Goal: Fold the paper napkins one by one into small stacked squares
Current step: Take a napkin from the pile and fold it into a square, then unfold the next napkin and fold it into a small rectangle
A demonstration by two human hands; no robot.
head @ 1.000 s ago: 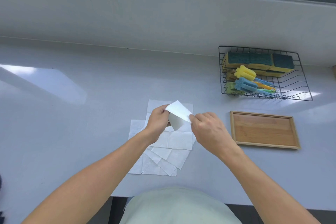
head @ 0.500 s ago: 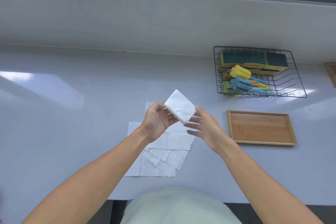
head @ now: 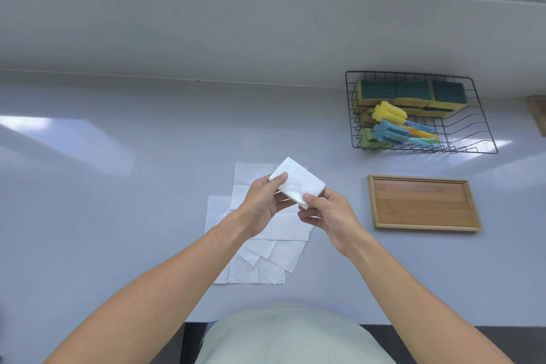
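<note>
Folded napkin (head: 297, 183) held in the air above the desk (head: 118, 186), over the pile of unfolded napkins (head: 260, 248). The left hand (head: 263, 205) pinches its far-left corner with the thumb on top; the right hand (head: 328, 213) pinches its near-right corner between thumb and forefinger. The piece appears already reduced to a small square, so the step in hand is judged to be squaring and creasing it. To do this well, the edges should be aligned flush before the fingers run along the fold, with light pressure, since thin paper tears and shifts easily; the square may then be set down, probably on the empty wooden tray (head: 422, 202) to the right. The wire basket (head: 484, 139) of sponges at far right plays no part. Compared with half a second earlier, the right hand, then spread open beside the napkin, has closed on its corner, and the napkin sits lower between both hands.
</note>
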